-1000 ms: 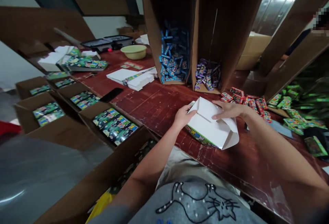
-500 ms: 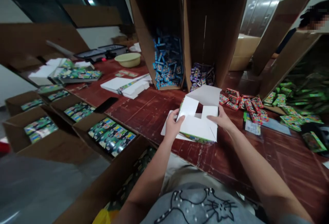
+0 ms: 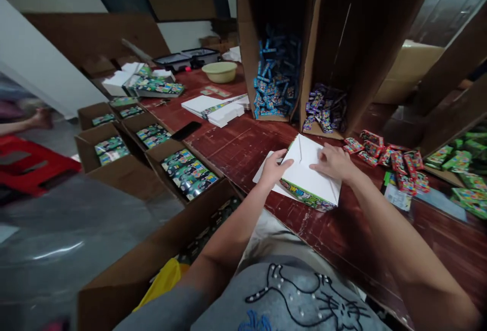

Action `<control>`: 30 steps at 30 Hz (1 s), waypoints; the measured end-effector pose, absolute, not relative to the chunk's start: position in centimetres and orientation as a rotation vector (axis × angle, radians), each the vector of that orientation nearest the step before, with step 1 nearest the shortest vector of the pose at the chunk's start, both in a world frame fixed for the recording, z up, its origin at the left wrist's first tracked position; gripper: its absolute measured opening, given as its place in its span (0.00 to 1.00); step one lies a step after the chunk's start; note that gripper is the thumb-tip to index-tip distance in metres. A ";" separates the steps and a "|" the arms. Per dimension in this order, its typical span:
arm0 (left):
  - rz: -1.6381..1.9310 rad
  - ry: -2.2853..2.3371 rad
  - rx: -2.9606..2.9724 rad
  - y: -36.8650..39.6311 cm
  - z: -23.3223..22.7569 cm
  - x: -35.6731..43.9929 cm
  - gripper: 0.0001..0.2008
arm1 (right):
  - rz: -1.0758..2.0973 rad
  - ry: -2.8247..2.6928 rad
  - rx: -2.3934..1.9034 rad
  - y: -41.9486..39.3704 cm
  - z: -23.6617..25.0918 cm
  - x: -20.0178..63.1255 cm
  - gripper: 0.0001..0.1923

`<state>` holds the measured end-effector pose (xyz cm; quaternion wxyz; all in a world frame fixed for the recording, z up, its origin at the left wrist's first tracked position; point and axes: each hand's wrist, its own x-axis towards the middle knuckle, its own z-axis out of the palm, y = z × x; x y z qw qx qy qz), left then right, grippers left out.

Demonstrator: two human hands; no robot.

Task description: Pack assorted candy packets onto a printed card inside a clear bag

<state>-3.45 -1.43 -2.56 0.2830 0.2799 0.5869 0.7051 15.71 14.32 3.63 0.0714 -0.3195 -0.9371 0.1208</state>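
— Head view is giving us the big things first: the dark red wooden desk (image 3: 236, 153) is running across the frame, and two tall cardboard cartons are standing on it at the far side, one (image 3: 266, 42) holding blue packets (image 3: 276, 85), the other (image 3: 353, 32) purple ones (image 3: 323, 110).

— And along the desk's left edge we are seeing open brown boxes (image 3: 182, 169) filled with green printed packs. What are we handling ourselves?

— We are working on a small white box (image 3: 310, 179), lying on the desk right in front of us, between the two hands and a little tilted. Our left hand (image 3: 274, 169) is pressing flat on its near left corner, fingers spread and not clenched round anything; our right hand (image 3: 333, 161) is resting open on the top right, fingertips bearing down on the flap.

— How are we judging the step?

— We are thinking the flaps need even pressure from both sides, so the seam is closing straight and the box is not sliding on the smooth wood.

— And its look?

— Its top is showing plain white with a diagonal fold line, while the side facing us is carrying a green, busy print. Red packets (image 3: 384, 156) are lying scattered just to its right.
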 end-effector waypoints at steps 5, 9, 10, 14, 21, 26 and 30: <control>1.919 1.394 0.537 -3.0 -2.2 -2.3 0.30 | 0.205 -2.685 -1.132 14.1 2.0 13.3 0.32; 1.955 1.358 0.279 -4.3 -2.3 -2.0 0.34 | 0.223 -2.644 -1.064 13.9 1.2 13.7 0.31; 1.927 1.348 0.214 -4.5 -2.3 -1.8 0.33 | 0.212 -2.635 -1.061 13.8 1.3 14.0 0.30; 1.887 1.191 0.089 -4.8 -1.2 -0.8 0.28 | 0.301 -2.636 -0.849 13.4 2.6 15.3 0.22; 2.407 1.011 0.467 -8.6 6.6 0.0 0.36 | 0.233 -2.126 -0.400 8.6 7.2 17.0 0.23; 2.307 1.306 1.980 -13.2 11.7 -2.5 0.28 | 0.251 -2.050 -0.295 6.7 6.4 15.3 0.22; 1.491 1.588 2.436 -13.1 8.3 -10.0 0.08 | 0.412 -2.360 -0.221 7.3 1.6 13.2 0.22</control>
